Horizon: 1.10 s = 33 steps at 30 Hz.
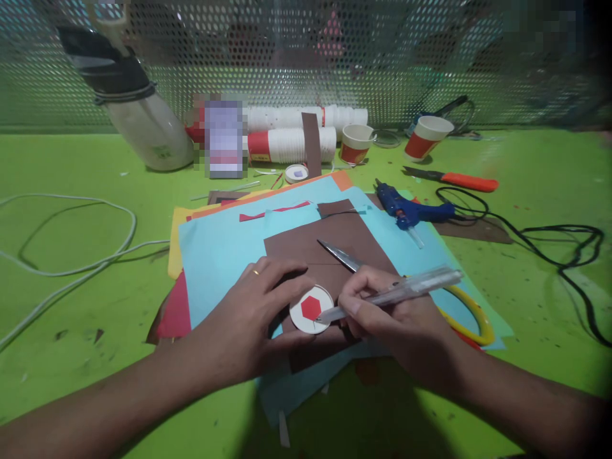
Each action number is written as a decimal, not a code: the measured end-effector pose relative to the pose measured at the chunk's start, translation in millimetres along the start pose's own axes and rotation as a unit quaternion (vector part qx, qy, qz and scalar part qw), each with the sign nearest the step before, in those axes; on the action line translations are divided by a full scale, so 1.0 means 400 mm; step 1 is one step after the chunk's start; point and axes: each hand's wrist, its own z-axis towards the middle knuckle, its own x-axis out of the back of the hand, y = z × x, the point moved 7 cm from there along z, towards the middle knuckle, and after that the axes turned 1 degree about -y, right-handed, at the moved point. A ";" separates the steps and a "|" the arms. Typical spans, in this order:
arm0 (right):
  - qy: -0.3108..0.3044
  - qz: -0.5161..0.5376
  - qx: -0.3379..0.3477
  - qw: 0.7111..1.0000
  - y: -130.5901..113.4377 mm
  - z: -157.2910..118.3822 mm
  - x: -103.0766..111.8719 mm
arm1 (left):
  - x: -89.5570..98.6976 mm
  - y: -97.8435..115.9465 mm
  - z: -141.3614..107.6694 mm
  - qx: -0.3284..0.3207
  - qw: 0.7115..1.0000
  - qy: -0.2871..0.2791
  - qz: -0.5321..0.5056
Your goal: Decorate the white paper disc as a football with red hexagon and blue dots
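Between my hands is a small white disc [297, 313] with a red hexagon [311, 308] in its middle. My left hand [272, 306] grips the disc by its rim, thumb below and fingers above. My right hand [382, 309] is closed around a clear pen [425, 280], whose tip meets the disc by the hexagon's lower edge. A short dark line runs down from there. Beneath lies brown paper [335, 236] on light blue sheets [215, 248]. Scissors lie under my right hand, with their blade [337, 254] and yellow handle [480, 312] showing.
A blue glue gun [411, 209] with a black cord and an orange-handled cutter [471, 182] lie to the right. Behind are stacked paper cups [291, 145], two single cups [356, 143], a phone [224, 137] and a bottle [143, 121]. A white cable [129, 223] loops at left.
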 end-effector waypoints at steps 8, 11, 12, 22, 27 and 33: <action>-0.008 -0.031 0.002 0.999 0.002 -0.002 0.001 | 0.002 0.001 0.001 -0.003 1.000 0.000 -0.003; -0.017 -0.047 -0.004 0.999 0.001 -0.004 -0.001 | 0.002 0.002 0.003 -0.003 1.000 -0.002 -0.006; -0.019 -0.049 -0.008 0.999 0.001 -0.004 -0.002 | 0.003 0.003 0.003 -0.003 1.000 -0.003 -0.007; -0.031 -0.028 -0.045 0.998 0.003 -0.013 -0.005 | 0.002 0.004 0.004 -0.001 1.000 -0.001 -0.011; -0.039 -0.015 -0.040 0.998 0.002 -0.011 -0.009 | 0.000 0.003 0.005 -0.002 1.000 0.002 -0.012; -0.005 -0.030 0.022 0.999 -0.011 -0.004 0.002 | -0.002 -0.002 0.002 0.020 1.000 -0.013 -0.012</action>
